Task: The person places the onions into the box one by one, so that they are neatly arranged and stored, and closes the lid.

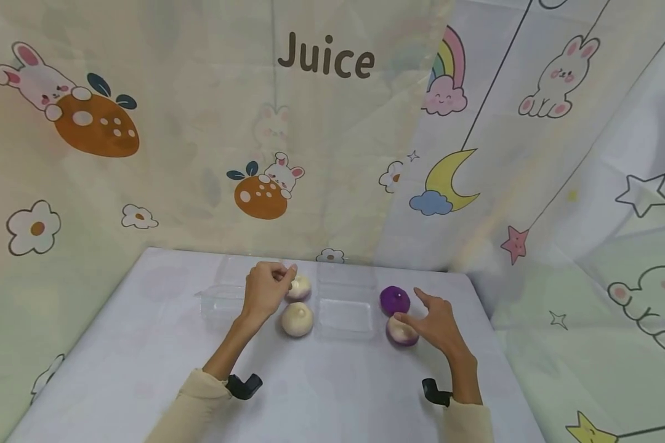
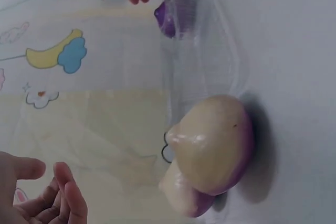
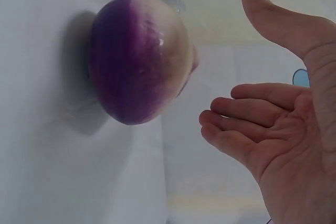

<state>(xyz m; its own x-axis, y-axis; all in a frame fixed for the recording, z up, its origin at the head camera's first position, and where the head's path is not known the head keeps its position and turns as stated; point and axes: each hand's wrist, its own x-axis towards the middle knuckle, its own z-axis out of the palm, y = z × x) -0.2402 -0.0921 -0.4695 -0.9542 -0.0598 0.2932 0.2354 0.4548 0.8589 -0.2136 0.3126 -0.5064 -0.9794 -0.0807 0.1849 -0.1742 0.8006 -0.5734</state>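
- Head view: on the counter [image 1: 332, 394], two pale bulbs stand just left of the centre, the rear pale bulb [image 1: 300, 289] and the front pale bulb [image 1: 297, 320]. Right of centre are the purple bulb [image 1: 394, 299] and the two-toned bulb [image 1: 403, 333]. The clear container [image 1: 346, 317] lies between the pairs, with a second clear tub [image 1: 216, 309] at left.
- In that view the left hand [image 1: 266, 289] overlaps the rear pale bulb, and the right hand [image 1: 436, 319] arches at the right pair, thumb and fingers spread wide. A low sweep of the left forearm might roll the front pale bulb, since it is round and nothing visible braces it.
- Left wrist view: the left hand, lower left, holds nothing; thumb and forefinger are parted, the other fingers loosely bent. Both pale bulbs sit at lower centre, apart from it. Their smooth, glossy skins could slip from a pinch by the fingertips alone. The container's thin wall, upper centre, could probably skid or buckle if knocked.
- Right wrist view: the right hand, at right, is empty, thumb well away from its extended fingers. A bulb fills the upper left, clear of them. Closing off-centre would likely push it away, perhaps into its neighbour.
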